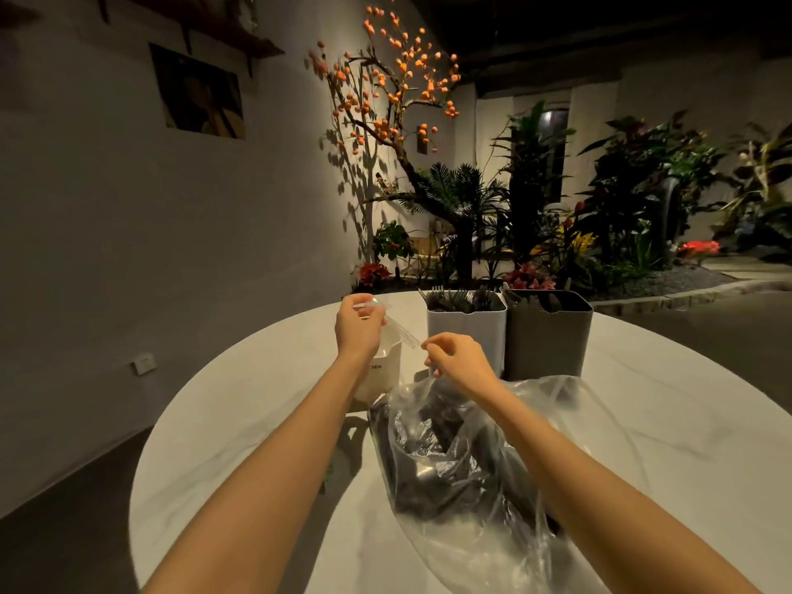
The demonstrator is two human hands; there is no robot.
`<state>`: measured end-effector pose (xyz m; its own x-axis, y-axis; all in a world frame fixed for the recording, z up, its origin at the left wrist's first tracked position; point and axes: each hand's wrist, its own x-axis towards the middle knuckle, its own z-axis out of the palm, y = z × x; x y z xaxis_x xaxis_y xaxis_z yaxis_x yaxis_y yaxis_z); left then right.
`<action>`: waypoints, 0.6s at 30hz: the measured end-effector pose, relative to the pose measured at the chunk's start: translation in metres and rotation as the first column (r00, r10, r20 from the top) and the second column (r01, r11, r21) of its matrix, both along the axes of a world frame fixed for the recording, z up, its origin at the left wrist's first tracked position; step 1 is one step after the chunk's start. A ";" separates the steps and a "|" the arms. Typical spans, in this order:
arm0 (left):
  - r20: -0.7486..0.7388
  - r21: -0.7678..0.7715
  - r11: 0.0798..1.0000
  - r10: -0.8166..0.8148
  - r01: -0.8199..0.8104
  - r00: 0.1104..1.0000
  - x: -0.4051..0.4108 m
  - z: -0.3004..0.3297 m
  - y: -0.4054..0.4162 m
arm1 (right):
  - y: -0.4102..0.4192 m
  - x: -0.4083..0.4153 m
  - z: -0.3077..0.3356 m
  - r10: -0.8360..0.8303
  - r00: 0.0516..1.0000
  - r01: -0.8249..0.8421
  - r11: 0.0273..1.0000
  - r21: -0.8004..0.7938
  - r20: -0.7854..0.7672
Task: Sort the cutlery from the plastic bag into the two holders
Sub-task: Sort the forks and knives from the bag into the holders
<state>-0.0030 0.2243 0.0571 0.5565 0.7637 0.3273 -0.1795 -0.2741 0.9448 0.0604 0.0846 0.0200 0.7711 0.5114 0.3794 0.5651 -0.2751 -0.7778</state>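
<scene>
A clear plastic bag (467, 503) full of black cutlery lies on the round white table (240, 422) in front of me. My left hand (359, 325) is raised above a white cup (383, 373) and pinches a clear plastic piece (405, 332) that slants down to the right. My right hand (460, 363) hovers with curled fingers just right of that piece's lower end, and the bag's rim rises up to it. Behind stand a white holder (467, 336) with black forks and a grey holder (546, 342) with dark cutlery.
The two holders stand side by side at the table's far edge, touching. The cup sits left of the bag, close to it. Beyond the table are a wall, a tree with orange fruit (385, 100) and potted plants.
</scene>
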 end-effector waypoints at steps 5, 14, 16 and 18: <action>-0.015 0.123 0.988 0.098 -0.095 0.995 -0.001 0.005 0.023 | 0.010 0.000 -0.005 0.050 0.999 -0.050 0.999 -0.007 -0.008; -0.429 0.446 0.884 0.071 0.142 0.901 0.016 -0.015 0.055 | 0.024 0.011 -0.019 0.104 0.994 -0.105 0.990 -0.093 -0.015; -0.484 0.526 0.836 0.144 0.156 0.863 0.021 -0.020 0.059 | 0.025 0.012 -0.022 0.105 0.994 -0.105 0.987 -0.121 -0.006; -0.531 0.611 0.777 0.257 0.155 0.807 0.026 -0.026 0.062 | 0.025 0.015 -0.025 0.108 0.994 -0.107 0.984 -0.139 -0.004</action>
